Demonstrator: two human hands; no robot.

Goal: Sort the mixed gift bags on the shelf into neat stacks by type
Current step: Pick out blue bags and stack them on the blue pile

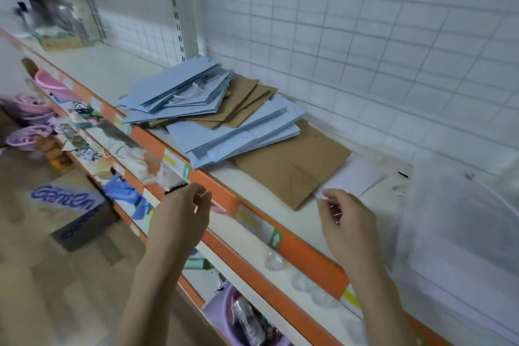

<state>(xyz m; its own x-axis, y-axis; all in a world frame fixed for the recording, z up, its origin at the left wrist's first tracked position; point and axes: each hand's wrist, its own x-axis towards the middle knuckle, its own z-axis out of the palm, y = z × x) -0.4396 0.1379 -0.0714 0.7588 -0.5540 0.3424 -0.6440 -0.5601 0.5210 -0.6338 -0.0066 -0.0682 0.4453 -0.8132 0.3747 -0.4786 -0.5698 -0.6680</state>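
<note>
A mixed pile of flat gift bags lies on the white shelf [118, 70]. Light blue bags [179, 87] fan out at the far end, brown kraft bags [241, 101] lie under them, more blue bags [238, 132] sit in the middle, and a large brown bag [292, 166] lies nearest. A white bag [354, 180] lies flat beside it. My left hand [182, 213] hovers in front of the orange shelf edge, fingers loosely curled, holding nothing. My right hand [345, 216] hovers over the shelf just before the white bag, fingers relaxed and empty.
The orange shelf edge [219, 191] carries price labels. Clear plastic-wrapped goods [463, 219] fill the shelf to the right. A wire grid wall [365, 36] backs the shelf. Lower shelves hold pink and purple tubs [31, 109] and mixed items. A box [59, 39] stands at the far left.
</note>
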